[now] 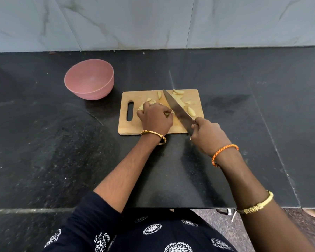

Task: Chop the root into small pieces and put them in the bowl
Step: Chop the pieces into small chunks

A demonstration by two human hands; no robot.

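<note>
A wooden cutting board (pixel 193 96) lies on the black counter. Pale yellow root pieces (pixel 178 92) are scattered over its far half. My left hand (pixel 155 119) is curled over a cluster of root pieces near the board's handle slot and holds them down. My right hand (pixel 208 135) grips the handle of a large knife (pixel 178 110). Its blade slants across the board, tip toward the far edge, just right of my left hand. A pink bowl (pixel 75 77) stands to the left behind the board and looks empty.
The black stone counter (pixel 44 142) stretches wide on both sides of the board. A grey marbled wall (pixel 153 20) rises behind it. The counter's front edge (pixel 171 208) runs close to my body.
</note>
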